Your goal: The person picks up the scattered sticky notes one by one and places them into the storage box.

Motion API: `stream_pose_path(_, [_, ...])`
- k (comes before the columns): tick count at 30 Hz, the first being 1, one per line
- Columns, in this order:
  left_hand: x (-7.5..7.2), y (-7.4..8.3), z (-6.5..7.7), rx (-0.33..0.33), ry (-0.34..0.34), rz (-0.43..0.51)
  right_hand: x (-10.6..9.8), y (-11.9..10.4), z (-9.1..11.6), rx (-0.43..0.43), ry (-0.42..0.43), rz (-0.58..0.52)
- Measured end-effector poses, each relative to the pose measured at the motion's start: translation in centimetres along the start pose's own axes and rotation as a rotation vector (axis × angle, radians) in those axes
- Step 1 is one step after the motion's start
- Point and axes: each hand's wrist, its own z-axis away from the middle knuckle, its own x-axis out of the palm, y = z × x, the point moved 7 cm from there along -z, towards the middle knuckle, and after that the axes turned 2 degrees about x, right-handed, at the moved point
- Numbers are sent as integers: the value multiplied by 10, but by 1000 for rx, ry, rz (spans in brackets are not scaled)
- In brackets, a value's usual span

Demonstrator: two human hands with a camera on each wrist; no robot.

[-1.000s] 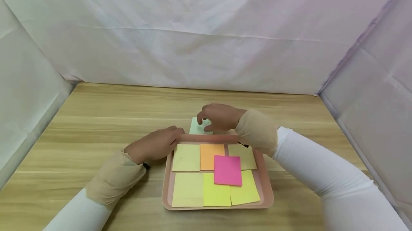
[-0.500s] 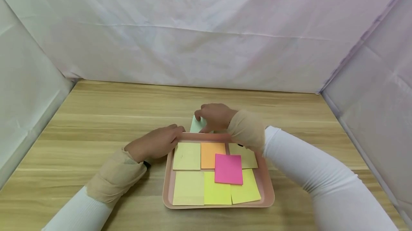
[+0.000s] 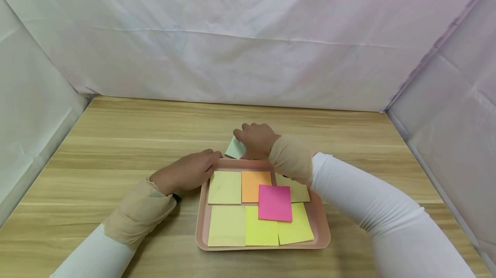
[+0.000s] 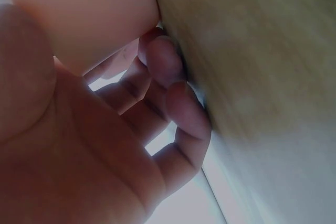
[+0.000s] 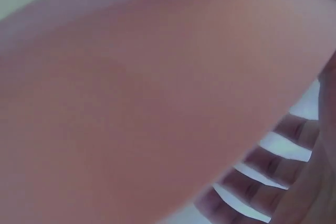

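My right hand (image 3: 257,140) grips a pale green pad of sticky notes (image 3: 234,147) just behind the pink tray (image 3: 320,222); the pad is tilted, its left part showing past the fingers. In the right wrist view the tray's wall hides the pad, and only several bent fingers (image 5: 257,190) appear below it. At the tray's far left corner, my left hand (image 3: 187,172) holds the rim, its fingers curled close to the table in the left wrist view. A magenta pad (image 3: 275,202) lies over other pads inside the tray.
Pale yellow pads (image 3: 224,187), an orange pad (image 3: 253,185) and bright yellow pads (image 3: 261,233) lie in two rows in the tray. The wooden table (image 3: 135,127) ends at a white cloth backdrop (image 3: 240,71), with cloth walls at both sides.
My right hand has come down and slightly left onto the pale green pad, taken hold of it and tipped it. My left hand stays at the tray corner.
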Motion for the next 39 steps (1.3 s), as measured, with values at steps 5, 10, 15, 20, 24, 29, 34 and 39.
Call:
stream_pose_path(5, [-1,1,0,11,7,2,3,2,0,19,-9,-81])
stream_pose_path(10, [-1,2,0,8,7,4,6,5,0,6,-13,-130])
stream_pose_path(15, [-1,3,1,-12,-4,22,8,7,1,-5,-5,-153])
stream_pose_path(20, [0,3,0,-21,-10,18,5,10,6,-4,43,-107])
stream_pose_path(24, [1,1,0,-29,-20,2,0,15,11,0,76,-94])
stream_pose_path(29, [1,1,1,-28,-29,-8,-11,21,19,1,147,-105])
stream_pose_path(34, [0,1,2,-34,-27,1,-23,20,32,-23,235,-122])
stream_pose_path(39, [2,-2,3,-59,-33,10,-36,6,54,-56,358,-144])
